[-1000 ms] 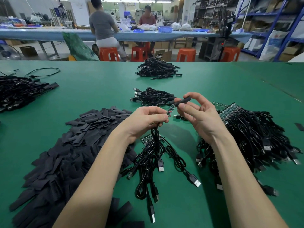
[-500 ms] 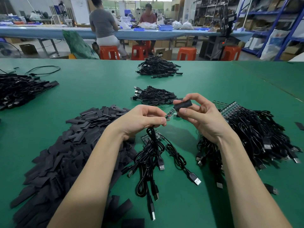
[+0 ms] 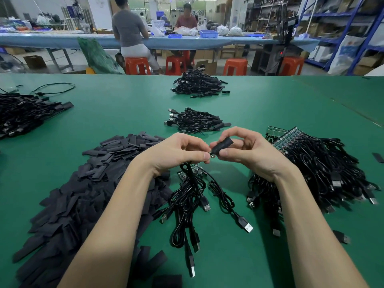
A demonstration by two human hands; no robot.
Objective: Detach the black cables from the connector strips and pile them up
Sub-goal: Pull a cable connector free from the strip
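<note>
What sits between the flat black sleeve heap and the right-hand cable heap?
Head view: a small bundle of black USB cables, hanging from the left hand onto the green table.

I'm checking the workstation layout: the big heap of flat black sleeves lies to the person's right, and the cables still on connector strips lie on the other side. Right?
No. The head view shows the heap of flat black sleeves to the person's left; the cables on connector strips lie to the right.

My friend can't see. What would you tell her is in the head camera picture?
Two hands meet above a green table: the right hand pinches a short black sleeve, and the left hand grips a bunch of black cables hanging down. Heaps of black sleeves and cables lie at either side.
</note>
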